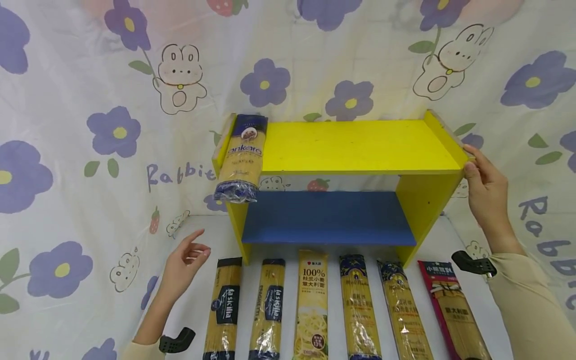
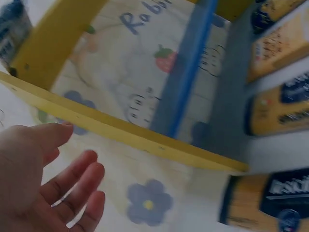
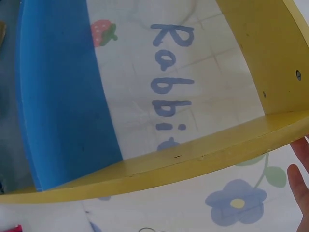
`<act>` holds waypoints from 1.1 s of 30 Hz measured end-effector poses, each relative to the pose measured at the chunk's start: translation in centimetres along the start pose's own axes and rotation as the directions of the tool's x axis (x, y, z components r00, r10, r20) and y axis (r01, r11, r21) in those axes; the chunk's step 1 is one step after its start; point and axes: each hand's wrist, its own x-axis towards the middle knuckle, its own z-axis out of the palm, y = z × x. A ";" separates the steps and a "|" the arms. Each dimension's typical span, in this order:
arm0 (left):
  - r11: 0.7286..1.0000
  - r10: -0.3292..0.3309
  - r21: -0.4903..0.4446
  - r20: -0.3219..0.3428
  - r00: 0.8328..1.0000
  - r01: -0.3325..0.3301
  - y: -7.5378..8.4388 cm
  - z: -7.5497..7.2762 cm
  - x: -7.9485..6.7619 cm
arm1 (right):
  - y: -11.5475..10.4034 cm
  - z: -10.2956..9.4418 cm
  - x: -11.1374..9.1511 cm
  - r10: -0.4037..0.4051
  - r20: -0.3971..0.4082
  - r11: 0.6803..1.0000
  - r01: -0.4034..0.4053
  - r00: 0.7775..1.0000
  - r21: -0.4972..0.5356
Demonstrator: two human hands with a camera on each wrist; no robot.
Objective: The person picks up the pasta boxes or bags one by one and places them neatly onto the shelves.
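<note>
A small two-tier shelf (image 1: 342, 147), yellow with a blue lower board (image 1: 328, 217), stands against the patterned cloth. A packet of ankara spaghetti (image 1: 243, 160) lies at the left end of its top board, its lower end jutting past the front edge. My right hand (image 1: 488, 195) touches the outer side of the right yellow panel (image 3: 193, 171) near its top corner, thumb and index finger extended. My left hand (image 1: 182, 265) hangs in the air left of the shelf, fingers loosely bent and holding nothing. In the left wrist view it appears beside the left yellow panel (image 2: 120, 133).
Several pasta packets lie in a row on the white surface before the shelf: La Sicilia packets (image 1: 225, 305), a yellow packet (image 1: 311, 300), blue-topped packets (image 1: 357, 305) and a red-edged packet (image 1: 454, 310). White cloth (image 1: 112, 200) with flowers and rabbits hangs behind and beside.
</note>
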 end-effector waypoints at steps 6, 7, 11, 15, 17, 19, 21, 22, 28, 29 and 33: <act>0.975 -0.149 0.181 0.089 0.985 0.131 -5.5 2.3 -2.0 | 1.1 0.0 0.2 -0.005 0.005 1.000 0.005 1.000 0.010; 0.966 -0.170 0.212 0.102 0.980 0.146 -6.1 2.6 -2.4 | 1.3 0.0 0.3 -0.005 0.006 1.000 0.005 1.000 0.011; 0.927 -0.254 0.321 0.158 0.954 0.194 -8.1 3.5 -3.8 | 1.8 0.1 0.5 -0.008 0.002 1.000 0.007 1.000 0.011; 0.881 -0.348 0.408 0.222 0.911 0.237 -8.9 4.6 -5.5 | 2.0 0.1 0.6 -0.009 -0.003 1.000 0.009 1.000 0.005; 0.863 -0.385 0.437 0.245 0.890 0.254 -9.0 5.1 -6.2 | 2.0 0.1 0.6 -0.006 -0.001 1.000 0.006 1.000 0.002; 0.851 -0.421 0.447 0.264 0.868 0.277 -9.0 5.6 -6.7 | 1.9 0.1 0.5 -0.002 0.001 1.000 0.002 1.000 -0.005; 0.845 -0.448 0.444 0.284 0.848 0.298 -9.1 6.1 -7.1 | 1.7 0.0 0.5 0.001 0.000 1.000 -0.001 1.000 -0.009; 0.843 -0.458 0.444 0.294 0.839 0.304 -9.3 6.4 -7.3 | 1.5 0.0 0.4 0.002 0.000 1.000 -0.002 1.000 -0.005; 0.832 -0.497 0.432 0.304 0.813 0.348 -10.8 7.8 -8.7 | 0.1 0.1 0.0 -0.019 0.009 0.999 0.019 1.000 0.026; 0.834 -0.501 0.417 0.300 0.812 0.361 -11.0 8.0 -8.9 | 0.0 0.1 -0.1 -0.024 0.012 0.999 0.023 1.000 0.027; 0.853 -0.488 0.364 0.301 0.820 0.374 -11.3 8.5 -9.0 | -0.1 0.0 -0.1 -0.024 0.010 0.999 0.024 1.000 0.022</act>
